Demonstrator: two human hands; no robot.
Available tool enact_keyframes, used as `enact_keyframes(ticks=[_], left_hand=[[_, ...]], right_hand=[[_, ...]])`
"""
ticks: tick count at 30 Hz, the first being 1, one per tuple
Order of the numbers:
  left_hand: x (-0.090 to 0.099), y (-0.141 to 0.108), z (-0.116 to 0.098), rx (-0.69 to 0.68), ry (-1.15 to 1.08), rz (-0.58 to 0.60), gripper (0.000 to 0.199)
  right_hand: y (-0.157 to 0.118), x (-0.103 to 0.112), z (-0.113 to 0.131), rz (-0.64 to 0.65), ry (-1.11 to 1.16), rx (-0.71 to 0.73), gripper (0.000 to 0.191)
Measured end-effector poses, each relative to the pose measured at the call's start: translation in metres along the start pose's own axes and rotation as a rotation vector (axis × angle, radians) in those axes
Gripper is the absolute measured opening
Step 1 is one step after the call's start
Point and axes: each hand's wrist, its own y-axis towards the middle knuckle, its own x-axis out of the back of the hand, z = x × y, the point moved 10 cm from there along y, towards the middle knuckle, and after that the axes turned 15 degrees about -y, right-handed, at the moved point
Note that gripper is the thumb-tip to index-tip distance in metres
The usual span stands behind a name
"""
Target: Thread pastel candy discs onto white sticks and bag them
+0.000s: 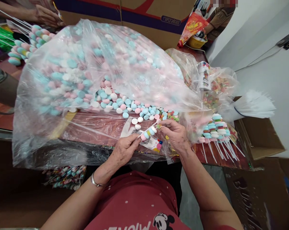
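Observation:
Near the table's front edge, my left hand is closed on the lower end of a white stick that carries pink, blue, yellow and white candies. My right hand pinches a small green ring candy at the stick's upper end. Just beyond both hands, loose pink, blue and white candies spill from a large clear plastic bag. Small ring candies lie beside them. A printed card is under the stick.
Finished candy sticks lie at the right, before a bundle of white sticks and an open cardboard box. A dark cup stands at the left. Another person's hands show at the upper left; a second person is at the upper right.

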Motion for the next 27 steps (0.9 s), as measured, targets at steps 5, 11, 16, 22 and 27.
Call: enact_keyframes(ticks=[5,11,16,22,27], left_hand=[[-0.002,0.0,0.0,-0.01,-0.003,0.003,0.027],[-0.003,0.0,-0.003,-0.033,0.001,0.02,0.027],[0.002,0.0,-0.011,-0.046,-0.031,-0.016,0.026],[0.014,-0.006,-0.006,0.006,-0.207,-0.15,0.03],[0.015,-0.007,-0.001,0.032,-0.249,-0.169,0.03]], right_hand=[[-0.004,-0.009,0.015,0.09,-0.181,0.183,0.011],[-0.007,-0.026,0.016,0.237,-0.07,0.211,0.008],[-0.009,-0.036,0.024,0.303,-0.1,0.242,0.015],[0.01,0.022,0.022,0.011,-0.27,0.171,0.041],[0.005,0.039,0.019,0.09,-0.898,0.236,0.012]])
